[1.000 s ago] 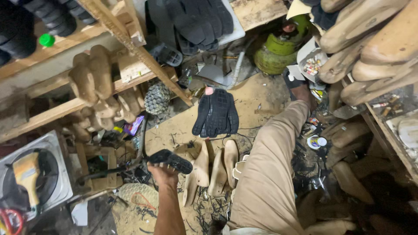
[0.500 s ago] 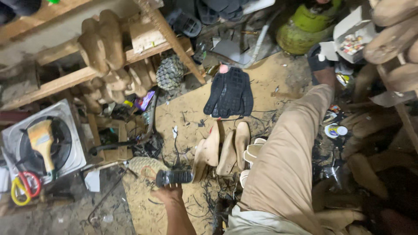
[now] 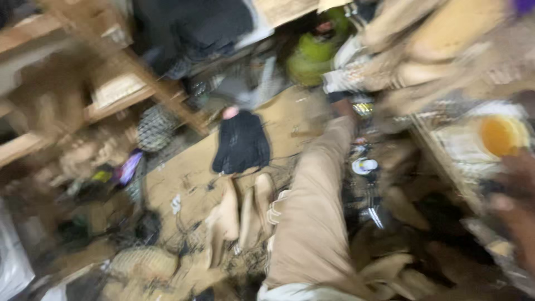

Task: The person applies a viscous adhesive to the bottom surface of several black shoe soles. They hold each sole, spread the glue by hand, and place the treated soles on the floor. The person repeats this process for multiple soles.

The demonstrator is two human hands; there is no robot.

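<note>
- At the right edge of the frame, your right hand [image 3: 515, 206] is reaching toward a round orange lid [image 3: 501, 135] on the cluttered surface [image 3: 446, 150] beside you; the blur is hiding the fingers, so I cannot tell whether they are spread or closing, and the hand is looking near the lid rather than on it.
- Your left hand is not showing anywhere in view.
- Your leg in tan trousers [image 3: 312, 223] is stretching across the middle of the floor, with pale wooden shoe forms [image 3: 245, 209] lying just beside it and a black piece of shoe upper [image 3: 242, 142] further out on the cardboard.
- Your head is swinging fast, so everything is smearing; reaching while you are seeing this poorly could, I judge, knock the lid or the small items around it off the surface edge.
- Loose dark cords [image 3: 184, 234] are tangling on the floor near the forms; shifting your leg carelessly could snag them and drag things along.
- A green cylinder [image 3: 315, 53] is sitting beyond your foot, well apart from the hand.
</note>
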